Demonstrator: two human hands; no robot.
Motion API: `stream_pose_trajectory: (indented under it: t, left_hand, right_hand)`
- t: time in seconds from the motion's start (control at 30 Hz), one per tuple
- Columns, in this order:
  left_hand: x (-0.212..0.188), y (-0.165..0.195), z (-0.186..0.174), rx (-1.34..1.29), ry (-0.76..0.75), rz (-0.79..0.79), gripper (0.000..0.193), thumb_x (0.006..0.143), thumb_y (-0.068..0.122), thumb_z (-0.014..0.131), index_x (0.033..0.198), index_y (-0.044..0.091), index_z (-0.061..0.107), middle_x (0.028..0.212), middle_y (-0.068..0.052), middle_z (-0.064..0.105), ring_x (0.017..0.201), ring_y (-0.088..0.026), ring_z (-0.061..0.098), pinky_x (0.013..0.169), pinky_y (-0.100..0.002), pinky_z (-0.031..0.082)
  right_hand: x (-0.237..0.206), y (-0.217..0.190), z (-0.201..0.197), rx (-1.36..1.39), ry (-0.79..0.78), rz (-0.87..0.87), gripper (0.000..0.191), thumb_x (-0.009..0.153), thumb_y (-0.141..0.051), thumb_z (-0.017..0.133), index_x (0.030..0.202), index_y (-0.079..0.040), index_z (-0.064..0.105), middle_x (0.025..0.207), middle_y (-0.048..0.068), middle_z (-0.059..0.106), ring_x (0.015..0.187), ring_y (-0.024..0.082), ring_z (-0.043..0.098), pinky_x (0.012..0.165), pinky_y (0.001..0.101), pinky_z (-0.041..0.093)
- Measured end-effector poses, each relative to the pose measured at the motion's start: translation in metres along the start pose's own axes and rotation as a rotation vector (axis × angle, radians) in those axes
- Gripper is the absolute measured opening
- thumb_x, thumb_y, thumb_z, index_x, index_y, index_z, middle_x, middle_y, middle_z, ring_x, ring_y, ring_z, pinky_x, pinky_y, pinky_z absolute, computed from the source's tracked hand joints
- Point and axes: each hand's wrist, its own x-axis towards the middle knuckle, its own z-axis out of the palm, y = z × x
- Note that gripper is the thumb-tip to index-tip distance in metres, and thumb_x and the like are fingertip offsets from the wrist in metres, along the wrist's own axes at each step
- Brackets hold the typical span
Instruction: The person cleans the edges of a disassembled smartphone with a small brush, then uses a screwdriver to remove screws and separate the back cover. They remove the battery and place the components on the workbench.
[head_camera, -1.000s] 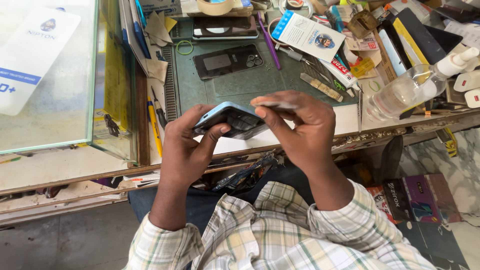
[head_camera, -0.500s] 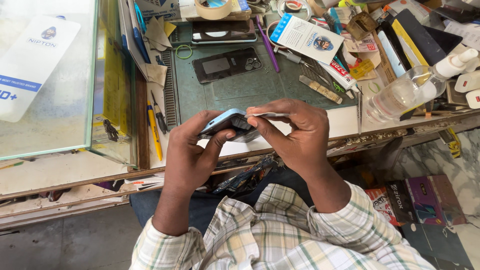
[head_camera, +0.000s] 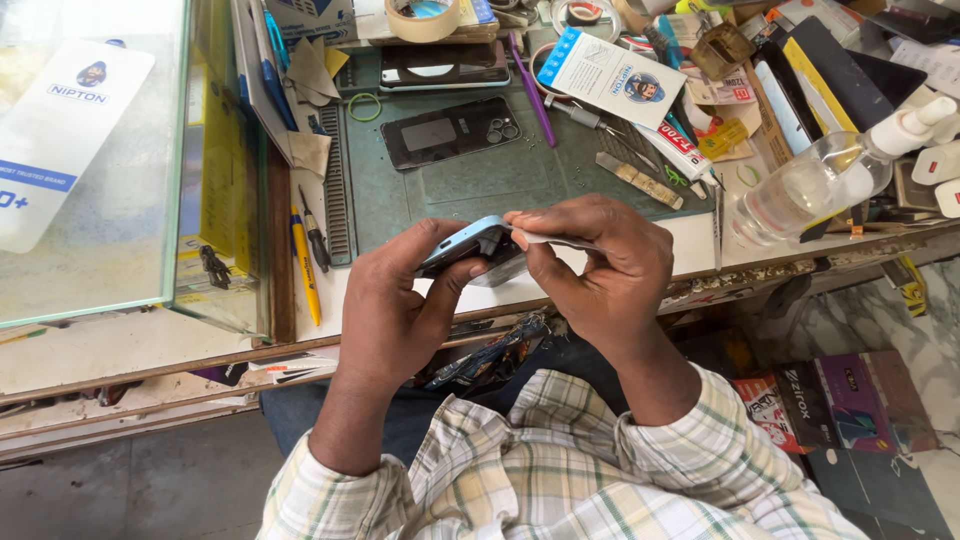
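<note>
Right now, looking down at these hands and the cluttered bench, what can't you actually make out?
- Phone, head view: mostly covered by the left hand and right hand; its screen side is hidden.
- Thin tool: its tip is hidden at the phone's edge.
- Tape roll: cut by the top edge.
- Boxes under the bench: partly hidden by the sleeve.

Pretty bright, even daylight here, soft with no harsh shadows, just faint ones under the hands on the counter (head_camera: 690, 250). The glass case (head_camera: 90, 180) on the left looks washed out with pale glare, and the clear spray bottle (head_camera: 820, 180) catches highlights. Focus is sharp in the middle; the wide lens bends lines toward the edges.
</note>
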Motion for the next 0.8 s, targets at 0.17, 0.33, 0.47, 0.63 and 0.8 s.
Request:
stream_pose_trajectory:
  t: [0.17,0.33,0.47,0.63,0.8]
  left_hand:
    - [0.003,0.002,0.006,0.003,0.000,-0.003,0.025,0.092,0.015,0.078,0.113,0.005,0.069,0.094,-0.010,0.076,0.085,-0.022,0.077,0.074,-0.033,0.057]
    - [0.005,0.001,0.007,0.003,-0.014,-0.043,0.024,0.091,0.014,0.079,0.111,0.005,0.070,0.091,-0.009,0.077,0.083,-0.019,0.078,0.072,-0.032,0.056]
    - [0.005,-0.002,0.007,-0.081,0.003,-0.027,0.022,0.093,0.009,0.077,0.112,0.003,0.070,0.093,-0.009,0.078,0.085,-0.015,0.076,0.077,-0.029,0.058]
    - [0.005,-0.005,0.009,-0.098,0.015,-0.056,0.021,0.093,0.008,0.077,0.112,0.002,0.070,0.092,-0.009,0.078,0.084,-0.011,0.074,0.077,-0.027,0.057]
    - [0.005,-0.008,0.011,-0.116,0.034,-0.044,0.021,0.094,0.007,0.077,0.113,0.002,0.070,0.094,-0.009,0.078,0.086,-0.010,0.073,0.077,-0.027,0.057]
  right_hand:
    - [-0.002,0.005,-0.007,-0.076,-0.011,-0.013,0.016,0.098,0.009,0.073,0.112,0.002,0.068,0.111,0.015,0.072,0.111,0.024,0.076,0.092,0.0296,0.067]
    - [-0.003,0.016,-0.008,0.034,0.007,0.039,0.014,0.098,0.008,0.072,0.110,0.002,0.068,0.109,0.014,0.072,0.110,0.023,0.076,0.096,0.0318,0.067]
    - [-0.007,0.024,-0.009,0.001,0.011,0.067,0.014,0.097,0.008,0.074,0.107,0.001,0.068,0.105,0.014,0.074,0.109,0.023,0.077,0.095,0.0329,0.066]
    - [-0.011,0.031,-0.012,0.026,0.001,0.089,0.013,0.097,0.009,0.072,0.107,0.001,0.068,0.105,0.014,0.074,0.109,0.024,0.077,0.097,0.0340,0.066]
    - [-0.012,0.036,-0.012,0.039,-0.001,0.096,0.013,0.096,0.009,0.072,0.106,0.001,0.068,0.105,0.014,0.074,0.109,0.024,0.076,0.098,0.0341,0.066]
